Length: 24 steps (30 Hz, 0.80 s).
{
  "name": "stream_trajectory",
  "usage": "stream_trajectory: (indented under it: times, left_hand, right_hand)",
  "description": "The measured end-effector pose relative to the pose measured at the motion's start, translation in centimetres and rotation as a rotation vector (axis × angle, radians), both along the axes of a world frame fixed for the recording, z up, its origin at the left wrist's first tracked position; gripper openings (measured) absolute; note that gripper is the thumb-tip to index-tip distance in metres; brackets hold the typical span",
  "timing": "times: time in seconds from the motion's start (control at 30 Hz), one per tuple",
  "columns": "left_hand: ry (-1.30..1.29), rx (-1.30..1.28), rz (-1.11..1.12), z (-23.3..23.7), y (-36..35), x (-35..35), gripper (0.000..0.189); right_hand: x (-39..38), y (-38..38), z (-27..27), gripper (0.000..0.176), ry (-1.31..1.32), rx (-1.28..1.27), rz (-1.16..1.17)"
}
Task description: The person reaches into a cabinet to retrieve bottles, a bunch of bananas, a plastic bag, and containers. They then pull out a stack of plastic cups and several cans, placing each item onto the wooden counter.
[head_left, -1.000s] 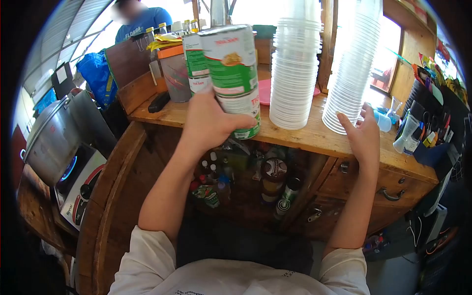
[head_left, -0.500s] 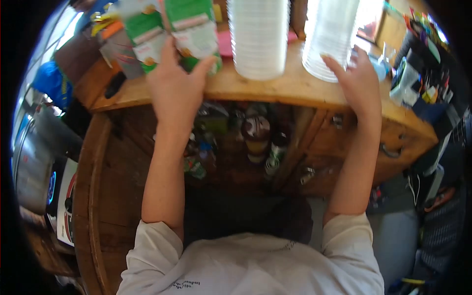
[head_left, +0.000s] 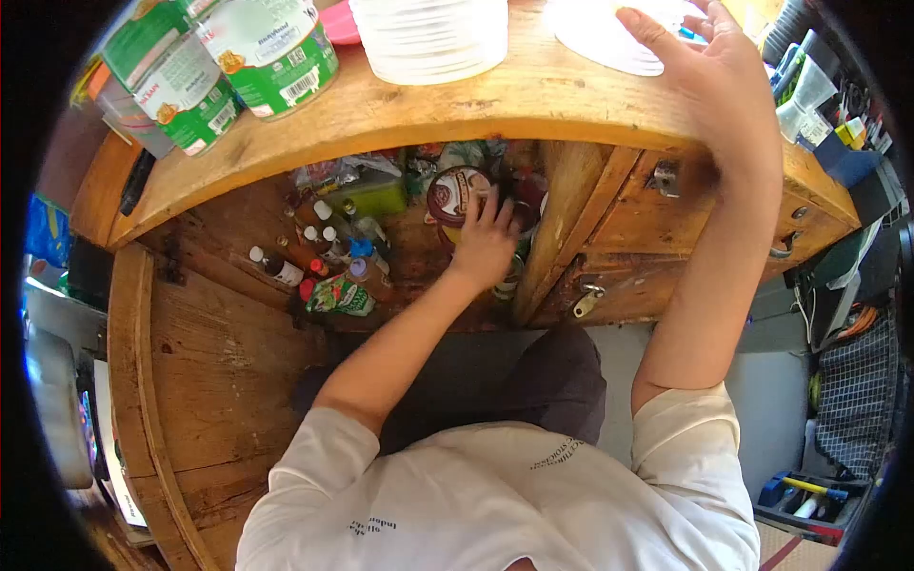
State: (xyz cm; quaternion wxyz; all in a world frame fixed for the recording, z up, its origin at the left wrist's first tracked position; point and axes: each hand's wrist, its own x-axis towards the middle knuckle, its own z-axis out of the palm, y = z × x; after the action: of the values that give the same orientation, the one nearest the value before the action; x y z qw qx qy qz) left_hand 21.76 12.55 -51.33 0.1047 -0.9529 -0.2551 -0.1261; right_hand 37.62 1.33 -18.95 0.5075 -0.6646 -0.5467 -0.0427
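My left hand reaches into the cupboard below the worktop. Its fingers are apart and overlap the right side of a jar with a brown lid; a dark bottle top stands just behind the fingertips. Up on the worktop, my right hand rests beside a stack of clear plastic containers, thumb out at its rim and the other fingers spread. A second ribbed stack of plastic containers stands to the left. Two stacks of green-and-white printed cups sit at the worktop's left end.
Small white-capped bottles, a green packet and a green box fill the cupboard's left side. An open wooden door hangs at left. A padlock hangs on the right compartment. Pens and tools crowd the right end.
My left hand has left the green cups and come down into the cupboard by the brown-lidded jar. My right hand stays by the clear stack. The view has tilted downward.
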Motion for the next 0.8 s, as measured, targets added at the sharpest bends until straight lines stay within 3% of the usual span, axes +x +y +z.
stream_trajectory:
  times: [0.07, 0.1, 0.17, 0.27, 0.37, 0.6, 0.7, 0.77, 0.8]
  left_hand:
    - [0.197, 0.148, 0.073, -1.2, 2.0, 3.1, 0.045]
    - [0.200, 0.136, 0.068, -1.4, 2.9, 4.3, 0.045]
    - [0.481, 0.069, 0.062, -2.0, 4.3, 6.2, 0.048]
    - [0.535, 0.002, 0.097, -4.5, 5.5, 8.1, 0.050]
    - [0.395, -0.038, 0.085, -6.5, 7.1, 9.5, 0.047]
    - [0.485, -0.167, 0.049, -6.0, 8.1, 9.6, 0.038]
    - [0.505, -0.059, -0.004, -4.5, 7.5, 8.5, 0.036]
    - [0.197, 0.119, -0.045, -4.6, 7.5, 7.8, 0.035]
    - [0.202, 0.116, -0.045, -4.6, 7.4, 7.8, 0.035]
  right_hand:
    - [-0.5, -0.6, 0.3, 0.086, 0.019, 0.014, 0.055]
    - [-0.6, -0.6, 0.1, 0.086, 0.032, 0.021, 0.064]
    - [-0.8, -0.4, -0.3, 0.087, 0.051, 0.039, 0.067]
    - [-0.7, -0.1, -0.5, 0.087, 0.056, 0.073, 0.052]
    - [0.1, 0.4, -0.9, 0.089, 0.069, 0.054, 0.027]
    - [-0.5, 0.4, -0.8, 0.088, 0.062, 0.076, 0.031]
    - [0.0, 0.6, -0.8, 0.087, 0.045, 0.081, 0.045]
    - [-0.6, 0.3, -0.6, 0.087, 0.028, 0.085, 0.043]
    - [-1.1, -0.2, -0.3, 0.087, 0.041, 0.071, 0.047]
